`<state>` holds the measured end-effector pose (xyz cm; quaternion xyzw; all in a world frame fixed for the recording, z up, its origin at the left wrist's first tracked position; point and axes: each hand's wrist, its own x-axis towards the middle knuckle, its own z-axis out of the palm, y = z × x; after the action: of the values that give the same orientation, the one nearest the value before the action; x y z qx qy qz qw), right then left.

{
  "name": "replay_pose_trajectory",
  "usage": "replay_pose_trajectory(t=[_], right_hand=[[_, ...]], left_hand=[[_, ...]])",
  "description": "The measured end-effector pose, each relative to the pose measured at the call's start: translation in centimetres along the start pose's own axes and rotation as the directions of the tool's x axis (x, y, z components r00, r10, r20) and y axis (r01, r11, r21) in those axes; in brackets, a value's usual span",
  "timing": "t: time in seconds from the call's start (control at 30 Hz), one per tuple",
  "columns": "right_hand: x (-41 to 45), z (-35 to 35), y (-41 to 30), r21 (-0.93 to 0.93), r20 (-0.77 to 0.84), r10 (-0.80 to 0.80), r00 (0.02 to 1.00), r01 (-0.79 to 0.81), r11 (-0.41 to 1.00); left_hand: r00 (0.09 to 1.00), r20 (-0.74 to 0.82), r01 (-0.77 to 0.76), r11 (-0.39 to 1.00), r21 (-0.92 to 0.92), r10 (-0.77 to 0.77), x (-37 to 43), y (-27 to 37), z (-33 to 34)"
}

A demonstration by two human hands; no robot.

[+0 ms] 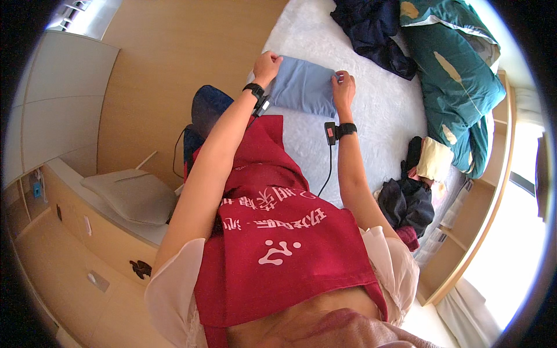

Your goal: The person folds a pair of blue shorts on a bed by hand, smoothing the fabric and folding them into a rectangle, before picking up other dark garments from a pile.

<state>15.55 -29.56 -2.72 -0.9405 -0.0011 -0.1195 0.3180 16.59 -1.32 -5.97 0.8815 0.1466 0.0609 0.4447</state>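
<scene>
A folded light-blue cloth (304, 87) lies on the white plush cover (383, 113) of a bed. At its far left corner, the fingers of my left hand (266, 68) pinch the edge. My right hand (345, 90) grips the far right corner, with the fingertips curled around the fabric. The cloth is a flat, roughly rectangular bundle with soft wrinkles across its top. Both wrists carry black straps with small devices, and a cable runs down from the right one.
To the right is a bunched green quilt (457, 95) with a leaf pattern. Dark clothing (374, 35) lies beyond the cloth. More dark garments (407, 204) and a pale yellow cloth (435, 158) sit near a wooden shelf (474, 217). A grey chair (130, 195) stands left by a desk.
</scene>
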Motion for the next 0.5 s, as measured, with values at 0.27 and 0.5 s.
replay_pose_trajectory(t=[0.27,0.5], right_hand=[[0.6,-0.2,-0.3,-0.078,0.029,-0.039,0.999,0.041,0.996],[0.8,-0.8,-0.4,-0.169,0.028,-0.046,0.999,0.05,0.984]], left_hand=[[0.998,0.031,0.055,0.995,0.082,-0.058,1.2,0.2,0.1],[1.0,0.001,-0.026,0.995,0.096,0.026,1.2,1.0,-1.5]])
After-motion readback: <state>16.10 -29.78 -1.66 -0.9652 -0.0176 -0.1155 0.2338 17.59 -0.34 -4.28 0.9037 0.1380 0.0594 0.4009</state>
